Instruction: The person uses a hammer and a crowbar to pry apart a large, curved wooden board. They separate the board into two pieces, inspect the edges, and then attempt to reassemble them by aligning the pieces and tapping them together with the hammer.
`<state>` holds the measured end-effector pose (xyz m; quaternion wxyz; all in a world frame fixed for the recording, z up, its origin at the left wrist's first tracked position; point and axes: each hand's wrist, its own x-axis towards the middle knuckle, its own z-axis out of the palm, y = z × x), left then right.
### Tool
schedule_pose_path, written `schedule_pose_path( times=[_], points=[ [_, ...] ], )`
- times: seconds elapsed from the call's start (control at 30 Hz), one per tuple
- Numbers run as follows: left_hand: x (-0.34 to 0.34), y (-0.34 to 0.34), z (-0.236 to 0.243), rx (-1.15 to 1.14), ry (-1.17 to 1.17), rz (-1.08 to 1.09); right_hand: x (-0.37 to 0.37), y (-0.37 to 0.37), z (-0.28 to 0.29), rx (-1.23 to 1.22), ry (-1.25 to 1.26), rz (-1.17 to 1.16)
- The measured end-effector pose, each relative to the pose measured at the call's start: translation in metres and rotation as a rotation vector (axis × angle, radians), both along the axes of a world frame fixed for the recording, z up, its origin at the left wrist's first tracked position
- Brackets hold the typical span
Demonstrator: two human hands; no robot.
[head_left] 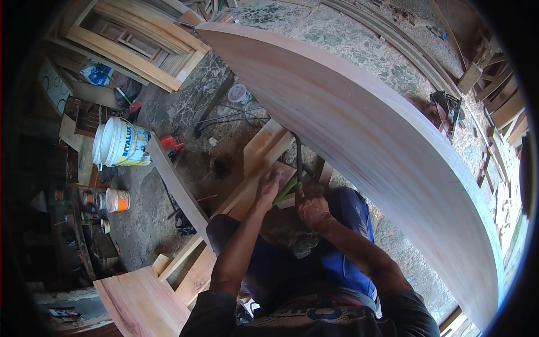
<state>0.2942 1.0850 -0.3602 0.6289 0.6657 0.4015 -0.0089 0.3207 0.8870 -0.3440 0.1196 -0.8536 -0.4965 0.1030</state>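
Between my knees lies a light wooden workpiece with joined boards. My left hand rests on its face, fingers stretched out and holding nothing. A narrow green strip shows just right of that hand; its kind is unclear. My right hand is closed beside my right knee, round the lower end of a dark, bent metal bar that rises past the workpiece. The bar resembles part of a clamp, but its lower end is mostly hidden by my fingers.
A large curved wooden panel stands close on my right. To the left are a narrow board, a white bucket, a red tool and an orange-labelled can. Wooden frames lie at the far left.
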Motion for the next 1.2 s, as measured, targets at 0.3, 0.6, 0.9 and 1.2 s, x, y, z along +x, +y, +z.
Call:
schedule_pose_path(
  times=[0.3, 0.6, 0.9, 1.2],
  points=[
    [0.003, -0.074, -0.016, -0.332, -0.090, -0.053, -0.006, -0.019, 0.005, 0.291, -0.092, -0.160],
    [0.018, -0.076, 0.000, -0.369, -0.098, 0.039, 0.010, -0.009, -0.010, 0.329, -0.105, -0.177],
    [0.022, -0.081, -0.020, -0.352, -0.104, 0.078, 0.017, -0.022, -0.025, 0.173, -0.249, 0.018],
    [-0.004, -0.042, -0.046, -0.649, -0.093, 0.119, 0.004, 0.008, -0.038, 0.148, -0.161, 0.040]
  ],
)
